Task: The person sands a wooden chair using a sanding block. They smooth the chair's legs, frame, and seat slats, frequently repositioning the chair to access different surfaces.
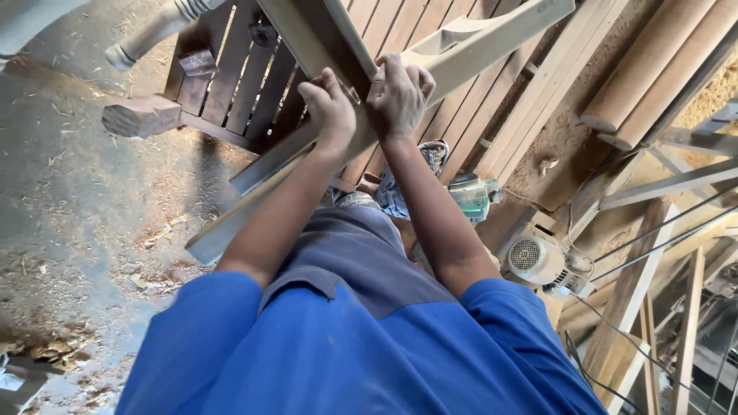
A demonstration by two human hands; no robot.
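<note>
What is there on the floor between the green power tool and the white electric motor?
In the head view, only sawdust-strewn floor and the end of a wooden plank lie between the green power tool and the white electric motor; nothing else is there.

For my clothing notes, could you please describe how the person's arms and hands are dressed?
Both hands, left hand and right hand, are bare: no gloves, rings or watch show. The forearms are uncovered too. Short bright blue sleeves end above the elbows, part of a blue shirt with a darker grey-blue front panel.

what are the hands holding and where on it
Both the left hand and right hand grip a long pale wooden frame piece near its middle, side by side.
</note>
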